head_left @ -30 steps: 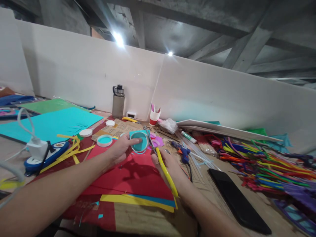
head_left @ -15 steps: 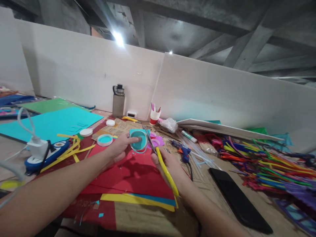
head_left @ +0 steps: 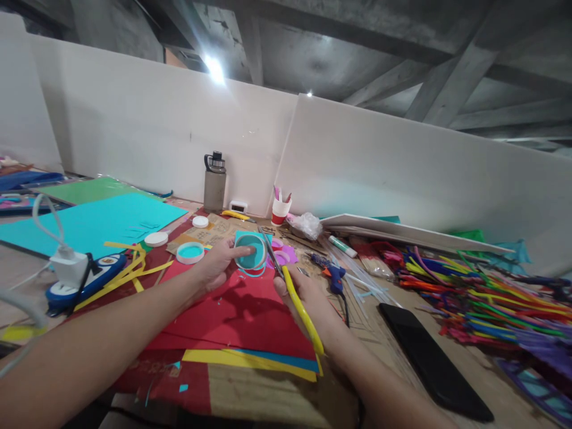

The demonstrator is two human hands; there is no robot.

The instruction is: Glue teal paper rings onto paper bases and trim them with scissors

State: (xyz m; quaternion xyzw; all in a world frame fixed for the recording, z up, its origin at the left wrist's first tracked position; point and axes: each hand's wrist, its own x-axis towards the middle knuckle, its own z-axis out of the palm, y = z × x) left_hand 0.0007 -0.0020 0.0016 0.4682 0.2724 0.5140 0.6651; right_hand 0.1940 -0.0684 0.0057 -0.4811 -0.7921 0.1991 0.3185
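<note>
My left hand point(head_left: 217, 265) grips a round white lid point(head_left: 264, 252) together with teal paper point(head_left: 241, 235), the thumb pressed on the inner face. Paper edges stick out behind the rim, and a thin teal loop point(head_left: 255, 274) hangs below it. In my right hand point(head_left: 317, 301) is a pair of scissors point(head_left: 300, 310) with yellow handles. Their blades point up and away, close to the lid's right side; I cannot tell whether they touch the paper. Beneath both hands lie red sheets point(head_left: 223, 322) over yellow and blue ones.
Another lid with a teal disc point(head_left: 190, 252) and white lids point(head_left: 156, 239) lie left. A hot glue gun point(head_left: 334, 277), a glue stick point(head_left: 342, 246), a black phone point(head_left: 433, 360) and many pipe cleaners point(head_left: 487, 298) are right. Behind stand a bottle point(head_left: 215, 187) and a paper cup point(head_left: 280, 211).
The lid and paper have turned slightly in my left hand, and the teal loop beneath them has shifted. The scissors stay nearly in place.
</note>
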